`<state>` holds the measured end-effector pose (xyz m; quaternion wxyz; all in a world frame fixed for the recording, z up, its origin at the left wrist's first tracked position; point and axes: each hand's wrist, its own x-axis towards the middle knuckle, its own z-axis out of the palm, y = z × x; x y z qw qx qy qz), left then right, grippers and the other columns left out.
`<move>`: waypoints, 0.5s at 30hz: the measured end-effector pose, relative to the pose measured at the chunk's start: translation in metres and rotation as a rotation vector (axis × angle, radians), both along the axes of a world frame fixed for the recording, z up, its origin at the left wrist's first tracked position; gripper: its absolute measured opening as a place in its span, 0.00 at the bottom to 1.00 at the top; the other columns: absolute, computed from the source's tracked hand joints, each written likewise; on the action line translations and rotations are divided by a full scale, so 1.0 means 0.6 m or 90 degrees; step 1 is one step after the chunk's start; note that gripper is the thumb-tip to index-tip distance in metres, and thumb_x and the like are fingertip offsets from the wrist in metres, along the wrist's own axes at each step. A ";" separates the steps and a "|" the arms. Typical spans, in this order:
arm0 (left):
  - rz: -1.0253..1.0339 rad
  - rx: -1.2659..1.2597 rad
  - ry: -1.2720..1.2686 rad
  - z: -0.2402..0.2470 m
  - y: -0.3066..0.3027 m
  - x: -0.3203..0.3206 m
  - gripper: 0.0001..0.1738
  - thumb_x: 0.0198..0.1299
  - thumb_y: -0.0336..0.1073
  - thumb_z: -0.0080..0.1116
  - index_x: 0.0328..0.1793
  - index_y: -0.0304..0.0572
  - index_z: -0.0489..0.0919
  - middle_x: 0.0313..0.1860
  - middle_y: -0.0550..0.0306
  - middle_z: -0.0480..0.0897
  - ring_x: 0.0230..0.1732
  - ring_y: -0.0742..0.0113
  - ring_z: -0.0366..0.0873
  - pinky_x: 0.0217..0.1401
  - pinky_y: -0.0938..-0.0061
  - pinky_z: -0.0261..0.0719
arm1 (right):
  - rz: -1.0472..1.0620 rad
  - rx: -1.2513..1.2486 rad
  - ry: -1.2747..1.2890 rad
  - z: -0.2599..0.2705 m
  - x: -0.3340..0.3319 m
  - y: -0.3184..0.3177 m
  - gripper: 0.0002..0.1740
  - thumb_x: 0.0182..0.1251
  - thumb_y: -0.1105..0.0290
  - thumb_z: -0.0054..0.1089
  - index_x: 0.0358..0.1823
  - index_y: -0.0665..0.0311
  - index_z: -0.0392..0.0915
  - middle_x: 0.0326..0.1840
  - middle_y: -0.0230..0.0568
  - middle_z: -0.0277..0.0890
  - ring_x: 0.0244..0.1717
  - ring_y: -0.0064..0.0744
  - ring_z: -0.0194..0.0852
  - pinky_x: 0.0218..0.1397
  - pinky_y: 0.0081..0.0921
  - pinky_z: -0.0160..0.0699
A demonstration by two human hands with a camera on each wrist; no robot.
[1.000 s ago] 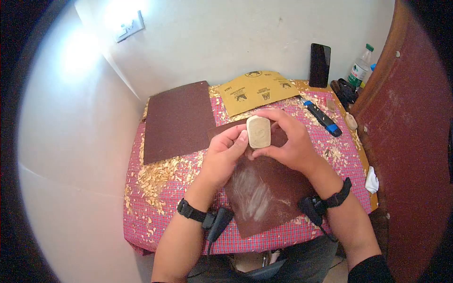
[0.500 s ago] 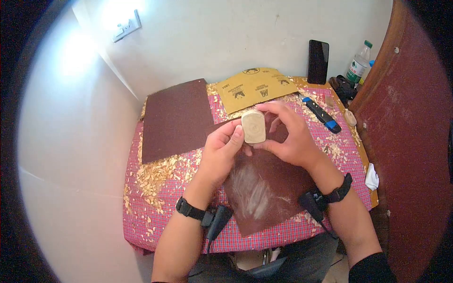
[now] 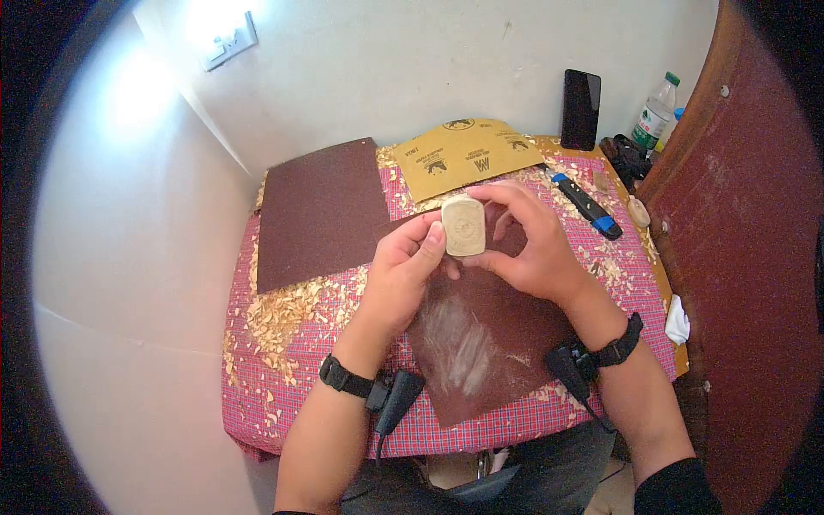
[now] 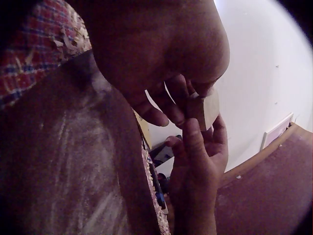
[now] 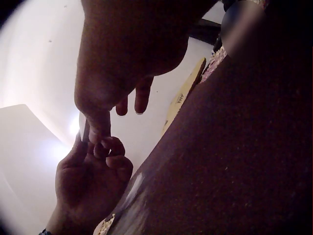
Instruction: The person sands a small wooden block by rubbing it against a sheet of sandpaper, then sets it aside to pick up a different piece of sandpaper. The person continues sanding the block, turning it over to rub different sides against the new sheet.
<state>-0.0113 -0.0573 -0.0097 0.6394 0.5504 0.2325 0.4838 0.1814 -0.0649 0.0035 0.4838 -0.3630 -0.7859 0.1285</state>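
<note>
A small pale wooden block with rounded corners is held up above the dark sandpaper sheet, its broad face with ring-like grain turned to the head camera. My left hand pinches its left side, thumb on the near face. With thumb and fingers, my right hand grips its top and bottom from the right. In the left wrist view the block shows its side between both hands' fingers. Whitish dust streaks mark the sandpaper under the hands. The right wrist view shows only a thin edge of the block.
Another dark sandpaper sheet lies at the left, near a heap of wood shavings. Behind are a yellow-backed sandpaper sheet and a blue-black utility knife. A phone leans on the wall beside a bottle.
The block has tilted slightly in the fingers, its face turning a little, and has shifted slightly left and up with both hands. Both hands keep their hold; the things on the table stay put.
</note>
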 end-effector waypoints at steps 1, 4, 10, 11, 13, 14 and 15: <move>0.000 0.000 0.000 -0.001 0.001 0.000 0.20 0.74 0.40 0.47 0.62 0.32 0.74 0.44 0.60 0.82 0.34 0.76 0.75 0.41 0.80 0.75 | -0.003 0.006 -0.003 -0.001 0.000 0.000 0.36 0.45 0.67 0.76 0.59 0.63 0.73 0.52 0.46 0.75 0.54 0.45 0.75 0.57 0.35 0.74; -0.004 -0.003 -0.007 -0.003 0.002 0.000 0.20 0.74 0.41 0.47 0.62 0.32 0.75 0.44 0.60 0.82 0.35 0.76 0.75 0.41 0.80 0.75 | 0.004 -0.018 0.010 0.004 -0.002 -0.004 0.36 0.45 0.67 0.76 0.59 0.62 0.73 0.51 0.46 0.75 0.52 0.45 0.75 0.55 0.35 0.75; -0.001 -0.009 -0.003 -0.004 0.002 -0.001 0.20 0.73 0.41 0.48 0.62 0.33 0.75 0.45 0.60 0.82 0.35 0.76 0.75 0.40 0.80 0.75 | 0.002 0.000 0.003 0.005 -0.002 -0.005 0.36 0.44 0.66 0.77 0.59 0.62 0.73 0.51 0.44 0.75 0.49 0.43 0.76 0.49 0.33 0.77; 0.002 -0.006 -0.004 -0.003 0.001 0.000 0.20 0.73 0.41 0.48 0.62 0.33 0.75 0.45 0.60 0.82 0.34 0.76 0.75 0.40 0.80 0.75 | 0.002 0.000 0.002 0.006 -0.002 -0.006 0.36 0.44 0.66 0.77 0.59 0.62 0.73 0.51 0.44 0.75 0.49 0.43 0.76 0.49 0.33 0.77; 0.005 -0.003 -0.005 -0.002 0.001 0.000 0.20 0.73 0.41 0.48 0.62 0.34 0.75 0.45 0.60 0.82 0.34 0.76 0.75 0.40 0.80 0.75 | 0.004 -0.026 0.002 0.009 -0.002 -0.008 0.37 0.44 0.66 0.77 0.59 0.62 0.73 0.51 0.44 0.76 0.47 0.40 0.77 0.45 0.31 0.78; 0.007 -0.005 -0.001 -0.003 0.001 0.000 0.20 0.73 0.41 0.48 0.62 0.33 0.75 0.45 0.60 0.82 0.34 0.76 0.76 0.40 0.80 0.75 | 0.004 -0.026 0.001 0.008 -0.002 -0.008 0.37 0.44 0.66 0.77 0.59 0.62 0.73 0.51 0.44 0.76 0.47 0.40 0.77 0.45 0.31 0.78; 0.009 -0.008 0.003 -0.003 0.001 -0.001 0.20 0.73 0.41 0.48 0.62 0.33 0.75 0.45 0.60 0.82 0.34 0.76 0.76 0.41 0.80 0.76 | 0.002 -0.015 0.000 0.006 -0.002 -0.007 0.37 0.45 0.66 0.77 0.59 0.62 0.72 0.51 0.44 0.76 0.46 0.39 0.77 0.43 0.30 0.78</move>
